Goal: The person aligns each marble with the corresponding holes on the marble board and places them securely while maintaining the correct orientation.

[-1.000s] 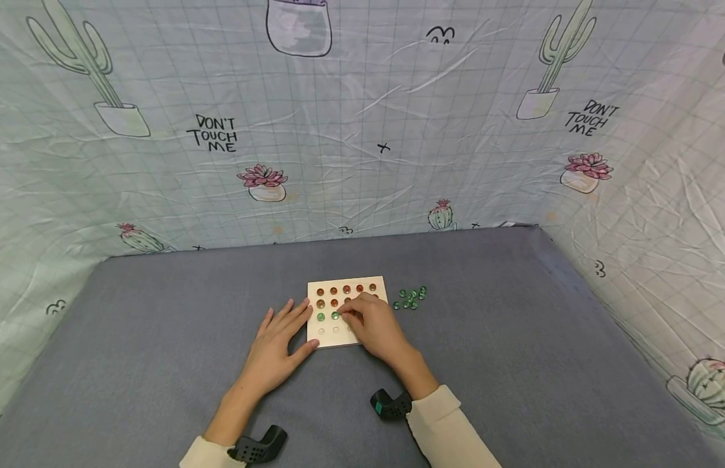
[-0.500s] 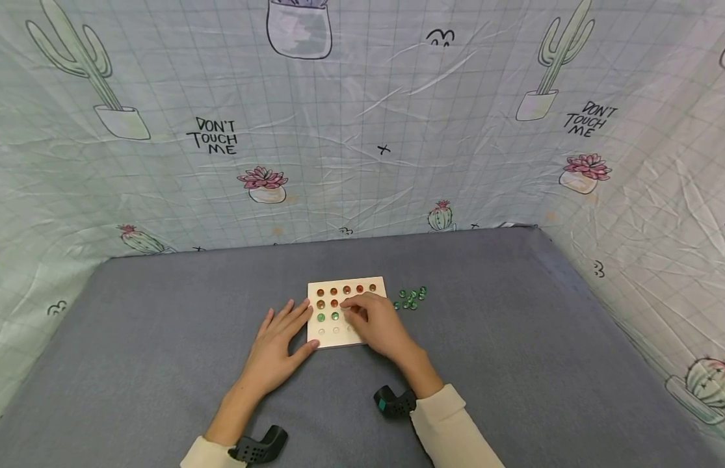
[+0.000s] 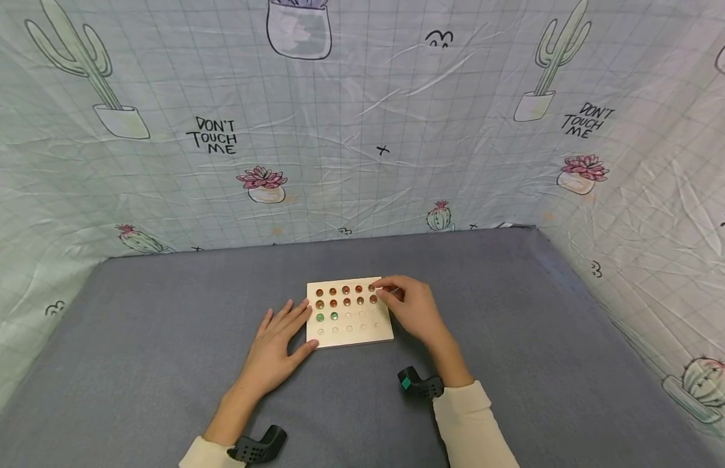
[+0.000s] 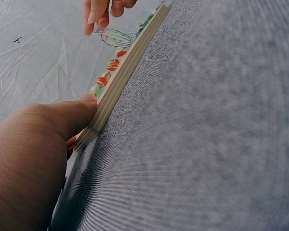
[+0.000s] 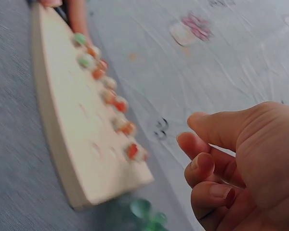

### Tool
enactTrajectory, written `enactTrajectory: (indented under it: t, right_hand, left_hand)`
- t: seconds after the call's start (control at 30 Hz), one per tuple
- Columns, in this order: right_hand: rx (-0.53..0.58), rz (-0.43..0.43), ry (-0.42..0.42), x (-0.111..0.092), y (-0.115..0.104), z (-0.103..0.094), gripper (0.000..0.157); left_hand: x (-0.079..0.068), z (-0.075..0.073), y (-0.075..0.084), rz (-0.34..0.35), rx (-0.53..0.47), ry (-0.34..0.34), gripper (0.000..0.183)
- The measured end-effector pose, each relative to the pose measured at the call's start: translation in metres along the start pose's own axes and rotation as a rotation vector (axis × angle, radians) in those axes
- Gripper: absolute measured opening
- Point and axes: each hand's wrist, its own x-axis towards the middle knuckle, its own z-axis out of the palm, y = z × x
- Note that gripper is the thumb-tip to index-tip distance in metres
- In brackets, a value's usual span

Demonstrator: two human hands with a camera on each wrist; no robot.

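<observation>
the pale wooden board is set just below the centre of the head frame, on the grey cloth. its two upper rows are filled with reddish-brown marbles; in the third row, two green marbles are seated at the left. the board's left edge and lower-left corner are touched by the left hand — its fingers spread, the thumb set apart from them. the right hand is placed by the board's upper-right corner, its fingers loosely bent, thumb and forefinger tips slightly apart. loose green marbles are seen at the bottom of the right wrist frame, beside the board's end. the upper frame is filled by a cactus-print backdrop.
</observation>
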Motion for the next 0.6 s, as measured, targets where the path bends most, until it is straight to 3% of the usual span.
enactTrajectory:
  t: [0.27, 0.6]
  right_hand:
    - [0.044, 0.049, 0.04, -0.004, 0.017, -0.026, 0.018]
    - [0.093, 0.094, 0.006, -0.012, 0.047, -0.048, 0.022]
  left_hand:
    - [-0.001, 0.0, 0.0, 0.0, 0.003, -0.001, 0.066]
    - [-0.001, 0.001, 0.0, 0.004, 0.002, 0.007, 0.066]
